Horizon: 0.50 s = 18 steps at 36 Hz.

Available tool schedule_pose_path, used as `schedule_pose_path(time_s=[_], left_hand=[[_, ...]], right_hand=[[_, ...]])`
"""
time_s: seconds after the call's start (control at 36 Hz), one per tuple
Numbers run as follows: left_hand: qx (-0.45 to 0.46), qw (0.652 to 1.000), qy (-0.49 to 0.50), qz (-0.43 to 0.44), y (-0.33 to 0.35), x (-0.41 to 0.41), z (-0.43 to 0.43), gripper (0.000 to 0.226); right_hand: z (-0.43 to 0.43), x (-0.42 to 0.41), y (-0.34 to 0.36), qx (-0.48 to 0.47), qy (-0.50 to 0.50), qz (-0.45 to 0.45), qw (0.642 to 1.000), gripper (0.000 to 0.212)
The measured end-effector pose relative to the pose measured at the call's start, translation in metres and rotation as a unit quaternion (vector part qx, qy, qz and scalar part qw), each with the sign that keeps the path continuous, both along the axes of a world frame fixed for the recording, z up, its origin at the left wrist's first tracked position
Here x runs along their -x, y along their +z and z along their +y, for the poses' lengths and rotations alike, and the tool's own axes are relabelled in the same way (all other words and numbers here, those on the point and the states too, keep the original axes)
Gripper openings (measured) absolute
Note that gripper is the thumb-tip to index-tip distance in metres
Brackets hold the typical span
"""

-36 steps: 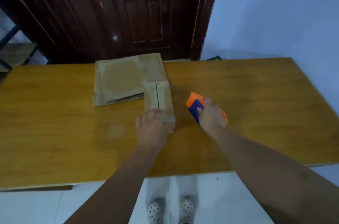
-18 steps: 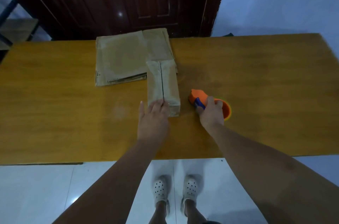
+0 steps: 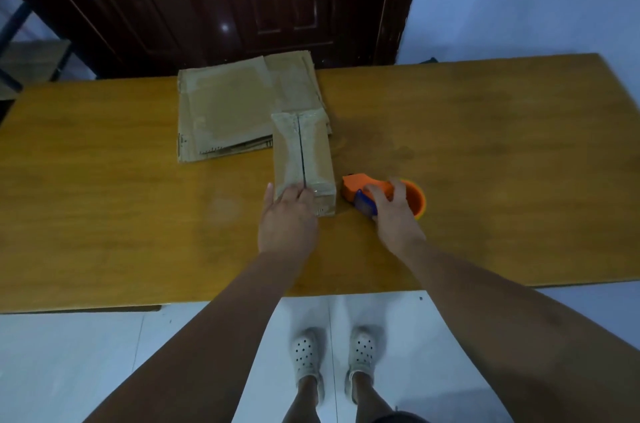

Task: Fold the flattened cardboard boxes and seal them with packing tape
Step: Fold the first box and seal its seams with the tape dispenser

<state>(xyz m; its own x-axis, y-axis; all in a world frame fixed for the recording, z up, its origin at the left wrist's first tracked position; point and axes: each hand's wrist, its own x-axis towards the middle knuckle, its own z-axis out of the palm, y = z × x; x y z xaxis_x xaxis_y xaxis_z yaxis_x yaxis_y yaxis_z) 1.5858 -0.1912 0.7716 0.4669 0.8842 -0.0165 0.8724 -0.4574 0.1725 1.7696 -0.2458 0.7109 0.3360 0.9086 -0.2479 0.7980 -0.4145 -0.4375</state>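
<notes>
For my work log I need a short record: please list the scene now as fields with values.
table: yellow-brown wooden table
box: small folded brown cardboard box, centre, flaps closed
stack: flattened brown cardboard sheets, behind-left of box
tool: orange-and-blue plastic tape dispenser, on table right of box
left grip: flat on box's near end
right grip: fingers curled over dispenser

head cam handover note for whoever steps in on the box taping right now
Left hand: flat on the near end of the folded box, fingers straight.
Right hand: gripping the orange tape dispenser, which sits on the table just right of the box.
Done: one box folded, glossy tape seems to cover its top seam.
Left: the stack of flattened boxes behind it, unfolded; underside of the box not visible.
</notes>
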Motion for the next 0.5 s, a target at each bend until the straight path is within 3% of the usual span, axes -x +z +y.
schedule_pose_path(time_s=[0.17,0.25,0.33,0.39,0.5], left_hand=[[-0.007,1.000,-0.001,0.003,-0.001,0.000,0.001,0.047],[-0.007,1.000,-0.003,0.002,-0.002,0.000,0.001,0.048],[-0.006,1.000,-0.008,-0.001,-0.004,0.002,0.001,0.049],[-0.005,1.000,-0.010,-0.006,-0.004,0.003,0.000,0.050],[0.000,1.000,-0.014,-0.020,-0.007,0.004,0.000,0.052]], right_hand=[[0.001,0.004,0.009,0.011,-0.010,-0.042,0.999,0.075],[0.008,0.019,0.026,-0.107,-0.070,-0.039,0.991,0.057],[0.019,0.039,0.047,-0.207,-0.106,0.067,0.970,0.029],[0.024,0.052,0.059,-0.214,-0.109,0.130,0.962,0.024],[0.027,0.069,0.067,-0.189,-0.106,0.134,0.967,0.028]])
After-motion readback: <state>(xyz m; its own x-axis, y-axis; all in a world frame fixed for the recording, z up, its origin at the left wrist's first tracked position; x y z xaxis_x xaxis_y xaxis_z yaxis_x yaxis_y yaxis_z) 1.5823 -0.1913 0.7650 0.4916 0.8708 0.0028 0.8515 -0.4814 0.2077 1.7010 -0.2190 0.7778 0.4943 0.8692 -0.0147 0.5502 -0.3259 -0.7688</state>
